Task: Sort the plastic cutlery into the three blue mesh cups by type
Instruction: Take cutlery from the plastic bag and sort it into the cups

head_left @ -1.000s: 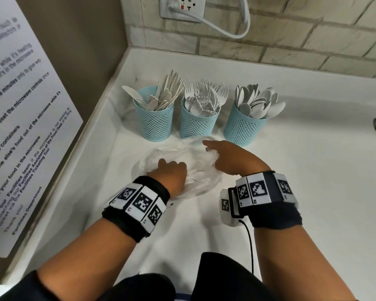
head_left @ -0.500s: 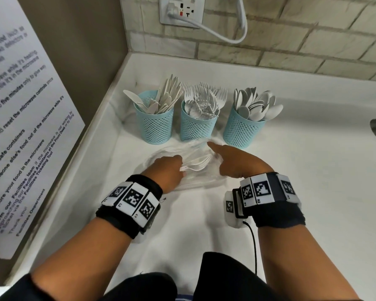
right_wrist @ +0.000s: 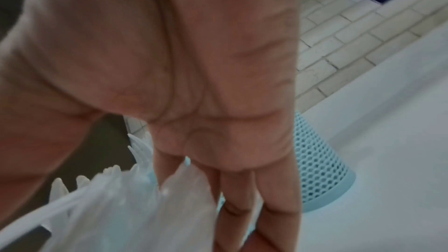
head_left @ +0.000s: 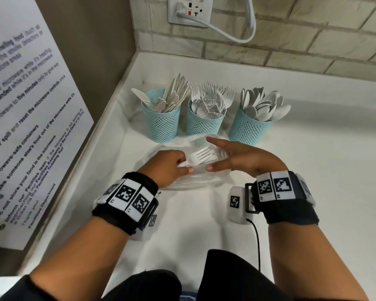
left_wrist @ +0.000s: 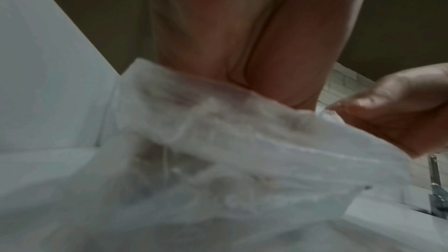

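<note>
White plastic forks (head_left: 199, 158), a small bunch with tines aimed toward the upper right of the head view, sit in the left hand (head_left: 168, 166), whose fingers and thumb are curled round the handles just above centre frame. Beneath them lies a crumpled clear plastic bag (head_left: 182, 181) on the white countertop (head_left: 313, 170). The right hand (head_left: 241, 158), just right of the forks, is spread with fingers straight and thumb extended, its fingertips at the bag's far edge; the right wrist view shows those straight fingers (right_wrist: 278, 189) against the thin film (right_wrist: 121, 208), with fork tines poking up at lower left. Whether the fingers pinch the film cannot be told. The left wrist view is blurred and shows mainly bag film (left_wrist: 230, 150) below the palm.

Above the hands, across the middle of the head view, three blue mesh cups stand in a row, close together: the left cup (head_left: 163, 124) holds white plastic knives (head_left: 174, 96), the middle cup (head_left: 204, 124) white forks (head_left: 211, 98), the right cup (head_left: 250, 129) white spoons (head_left: 263, 105).

A printed white notice (head_left: 26, 118) fills the left of the frame. At the top, a white wall socket (head_left: 190, 10) with a white cable (head_left: 232, 33) is set in a pale brick-tile wall (head_left: 313, 40). Both wrists wear black bands with square marker tags.
</note>
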